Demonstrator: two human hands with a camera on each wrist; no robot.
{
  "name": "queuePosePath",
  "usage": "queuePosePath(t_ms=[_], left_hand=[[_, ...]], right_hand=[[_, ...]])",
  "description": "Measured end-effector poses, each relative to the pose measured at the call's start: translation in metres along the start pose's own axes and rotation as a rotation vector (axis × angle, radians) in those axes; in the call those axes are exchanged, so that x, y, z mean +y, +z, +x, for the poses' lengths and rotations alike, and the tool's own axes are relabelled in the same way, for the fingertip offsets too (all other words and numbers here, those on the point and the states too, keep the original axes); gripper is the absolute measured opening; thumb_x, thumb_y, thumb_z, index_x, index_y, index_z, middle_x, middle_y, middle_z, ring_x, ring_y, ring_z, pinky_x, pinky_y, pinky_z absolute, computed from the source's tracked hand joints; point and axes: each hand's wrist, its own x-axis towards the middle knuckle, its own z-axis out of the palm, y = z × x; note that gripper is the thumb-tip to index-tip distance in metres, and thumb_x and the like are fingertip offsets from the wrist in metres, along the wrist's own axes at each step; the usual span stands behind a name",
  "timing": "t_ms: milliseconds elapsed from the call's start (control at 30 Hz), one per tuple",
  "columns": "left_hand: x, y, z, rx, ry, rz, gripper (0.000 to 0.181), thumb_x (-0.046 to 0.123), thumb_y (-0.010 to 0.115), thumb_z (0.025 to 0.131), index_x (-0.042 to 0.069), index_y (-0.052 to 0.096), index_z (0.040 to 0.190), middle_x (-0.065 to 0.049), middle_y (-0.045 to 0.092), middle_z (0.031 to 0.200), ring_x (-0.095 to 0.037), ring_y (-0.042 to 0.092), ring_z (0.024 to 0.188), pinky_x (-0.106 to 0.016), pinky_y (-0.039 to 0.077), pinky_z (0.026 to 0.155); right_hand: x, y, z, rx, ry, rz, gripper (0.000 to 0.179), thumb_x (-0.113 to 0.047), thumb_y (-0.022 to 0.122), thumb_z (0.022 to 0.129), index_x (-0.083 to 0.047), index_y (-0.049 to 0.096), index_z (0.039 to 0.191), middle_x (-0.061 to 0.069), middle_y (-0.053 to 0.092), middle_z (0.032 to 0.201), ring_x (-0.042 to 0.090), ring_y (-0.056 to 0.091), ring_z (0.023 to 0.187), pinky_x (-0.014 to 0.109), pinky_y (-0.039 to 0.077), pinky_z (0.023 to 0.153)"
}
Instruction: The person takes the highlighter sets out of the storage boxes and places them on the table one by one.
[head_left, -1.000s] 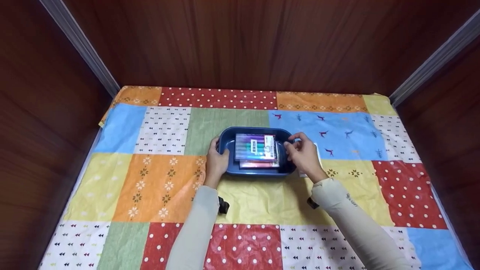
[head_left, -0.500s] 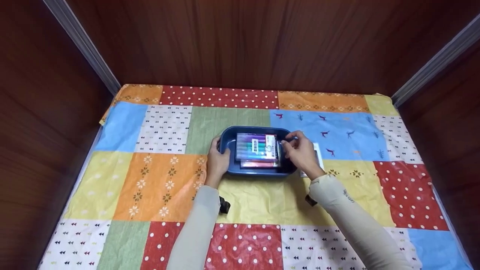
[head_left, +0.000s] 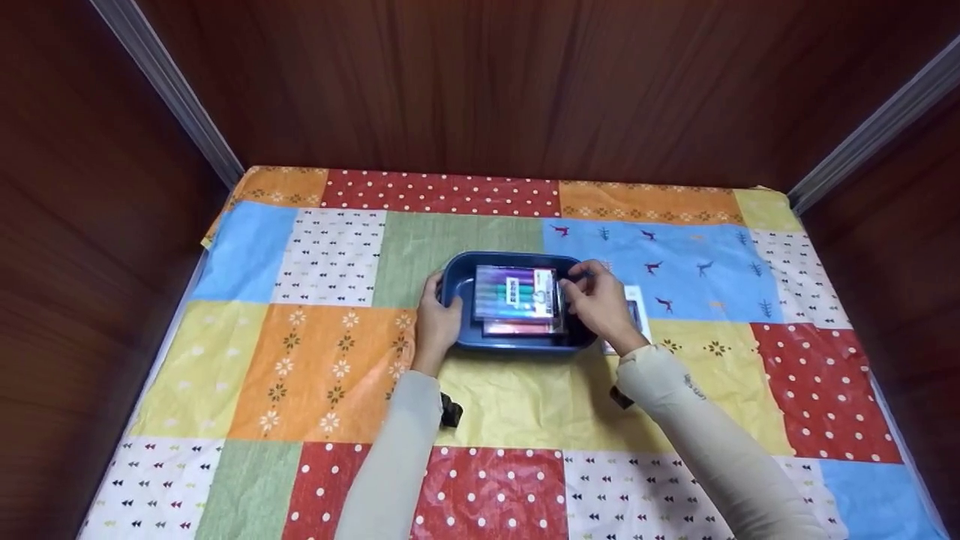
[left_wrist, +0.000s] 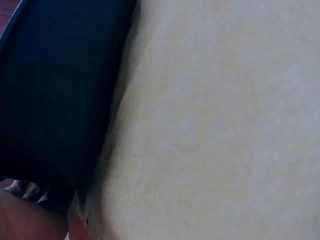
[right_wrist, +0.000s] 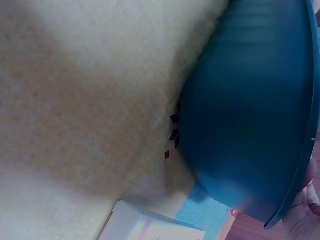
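Note:
A dark blue plastic tub [head_left: 517, 346] sits on the patchwork tablecloth, with a clear pack of coloured pens [head_left: 491, 294] inside. Beneath that pack, a second one with a reddish strip [head_left: 517, 328] shows at its lower edge. My left hand [head_left: 437, 322] grips the tub's left end, thumb over the rim and fingers outside the wall. My right hand [head_left: 602, 304] reaches over the right end, its bent fingers and thumb at the packs' right edge; whether they pinch a pack is hidden. In the right wrist view, the tub's outer wall [right_wrist: 245, 110] covers most of that hand.
Partly under my right forearm, a white flat box [head_left: 637, 307] lies on the cloth just right of the tub; its corner [right_wrist: 150, 225] shows in the right wrist view. Patterned tablecloth [head_left: 315, 360] spreads all around. Dark wooden panels [head_left: 480, 90] enclose the back and sides.
My right hand has moved a little left, further into the tub towards the packs. My left hand keeps its grip on the tub. The whole scene shifts slightly as the head camera moves.

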Motion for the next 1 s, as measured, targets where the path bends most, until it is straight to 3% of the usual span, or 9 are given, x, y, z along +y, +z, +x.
queuePosePath(t_ms=[400, 1000], left_hand=[[-0.003, 0.0, -0.003, -0.013, -0.003, -0.015, 0.053, 0.006, 0.059, 0.093, 0.011, 0.049, 0.144, -0.018, 0.059, 0.143, -0.035, 0.055, 0.134, -0.047, 0.044, 0.113], [0.0, 0.0, 0.001, 0.001, 0.012, 0.005, 0.054, 0.006, 0.061, 0.092, 0.013, 0.049, 0.145, -0.016, 0.058, 0.145, -0.037, 0.054, 0.134, -0.05, 0.044, 0.112]], right_hand=[[0.003, 0.009, 0.003, -0.03, -0.006, -0.016, 0.026, -0.017, 0.063, 0.096, 0.001, 0.059, 0.114, 0.005, 0.062, 0.074, 0.014, 0.061, 0.055, 0.025, 0.053, 0.054], [0.001, 0.01, 0.017, -0.044, -0.038, -0.079, 0.021, -0.017, 0.063, 0.096, -0.002, 0.062, 0.11, 0.004, 0.059, 0.072, 0.011, 0.057, 0.053, 0.025, 0.048, 0.051]])
